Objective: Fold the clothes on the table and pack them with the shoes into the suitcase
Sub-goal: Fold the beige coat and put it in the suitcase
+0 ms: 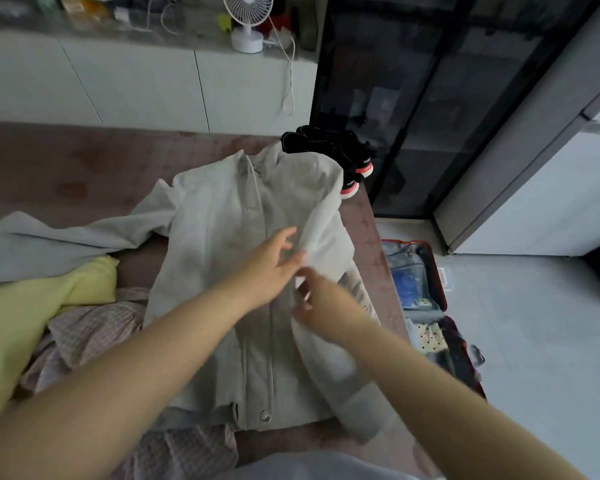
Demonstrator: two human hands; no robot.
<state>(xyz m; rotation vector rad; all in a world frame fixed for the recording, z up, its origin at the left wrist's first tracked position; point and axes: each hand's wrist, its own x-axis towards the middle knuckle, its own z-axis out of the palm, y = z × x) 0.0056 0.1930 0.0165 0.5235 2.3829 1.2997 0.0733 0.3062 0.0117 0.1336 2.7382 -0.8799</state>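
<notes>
Jacket [219, 237] flat on the worktop [49, 168]
Left grip [267, 268] touches its folded-in sleeve [323, 230]; right grip [321, 301] pinches the same sleeve; 2 shoes [347, 157] lie beyond.

Counting one jacket [222, 237], one yellow garment [21, 306], one checked shirt [90, 327]. Also counting two shoes [333, 150], one suitcase [437, 271], one fan [248, 19].

Both bare arms reach out over the jacket [219, 244], crossing its lower half and meeting above its middle, a little toward its right side. The left hand [269, 271] lies palm down, thumb lifted apart, fingers fairly straight, their tips touching the cloth folded in across the jacket. The right hand [321, 304] sits just beside it, nearer the jacket's hem, fingers curled against the same fold. It is blurred, so I cannot tell whether it grips.
</notes>
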